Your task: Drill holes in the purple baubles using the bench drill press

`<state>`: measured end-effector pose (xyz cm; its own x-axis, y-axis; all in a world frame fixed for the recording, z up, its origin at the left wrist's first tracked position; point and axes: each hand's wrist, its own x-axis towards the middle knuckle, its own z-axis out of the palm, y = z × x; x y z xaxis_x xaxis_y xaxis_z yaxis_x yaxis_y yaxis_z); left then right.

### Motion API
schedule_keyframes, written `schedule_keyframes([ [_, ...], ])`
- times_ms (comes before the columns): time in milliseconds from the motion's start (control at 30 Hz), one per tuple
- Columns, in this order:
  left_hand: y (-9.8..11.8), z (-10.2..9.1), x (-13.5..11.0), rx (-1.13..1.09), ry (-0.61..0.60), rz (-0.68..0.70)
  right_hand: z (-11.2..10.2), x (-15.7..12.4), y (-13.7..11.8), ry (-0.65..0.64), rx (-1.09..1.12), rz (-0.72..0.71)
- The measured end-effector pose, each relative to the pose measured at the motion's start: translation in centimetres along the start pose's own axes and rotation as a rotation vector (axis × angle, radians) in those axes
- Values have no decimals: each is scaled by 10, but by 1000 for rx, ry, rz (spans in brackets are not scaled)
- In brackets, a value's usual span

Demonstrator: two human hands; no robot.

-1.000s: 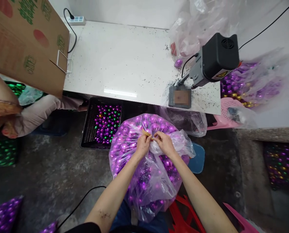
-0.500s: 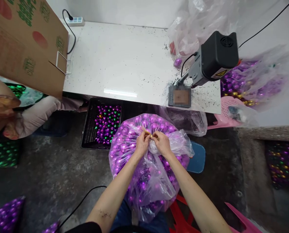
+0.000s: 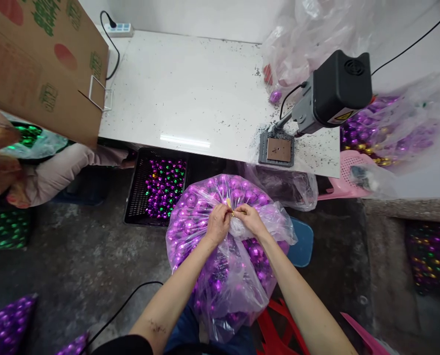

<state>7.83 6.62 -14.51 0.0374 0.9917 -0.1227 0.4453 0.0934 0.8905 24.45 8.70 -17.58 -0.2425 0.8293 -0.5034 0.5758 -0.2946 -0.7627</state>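
Observation:
A large clear plastic bag (image 3: 190,236) full of shiny purple balls rests in front of me, its mouth gathered near the middle. A thin yellow tie (image 3: 228,202) shows at the gathered neck. My left hand (image 3: 219,222) is closed there, thumb and fingertips pinching the tie from the left. From the right, my right hand (image 3: 250,219) pinches the same tie, its fingertips almost touching the left ones. Loose plastic fans out to the right and toward me below both hands. The fingers partly hide the tie.
Beyond the bag stands a white table (image 3: 179,88) with a grey-and-black machine (image 3: 340,91) and a cardboard box (image 3: 38,74). A black crate (image 3: 136,197) of purple and green balls sits left. A blue stool (image 3: 302,241) is right. Another person's leg (image 3: 64,167) shows at left.
Both hands have stayed at the bag's neck, with the left hand turned more over the tie. A yellow end now sticks up above the fingers. The view has shifted slightly.

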Motion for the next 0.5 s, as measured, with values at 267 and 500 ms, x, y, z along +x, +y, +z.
schedule_keyframes([
  [267,-6,-2,0,29,-79,49,8,1,2,48,24,15],
  [500,-17,-25,-2,187,-190,90,-14,-18,-12,184,-190,-16],
])
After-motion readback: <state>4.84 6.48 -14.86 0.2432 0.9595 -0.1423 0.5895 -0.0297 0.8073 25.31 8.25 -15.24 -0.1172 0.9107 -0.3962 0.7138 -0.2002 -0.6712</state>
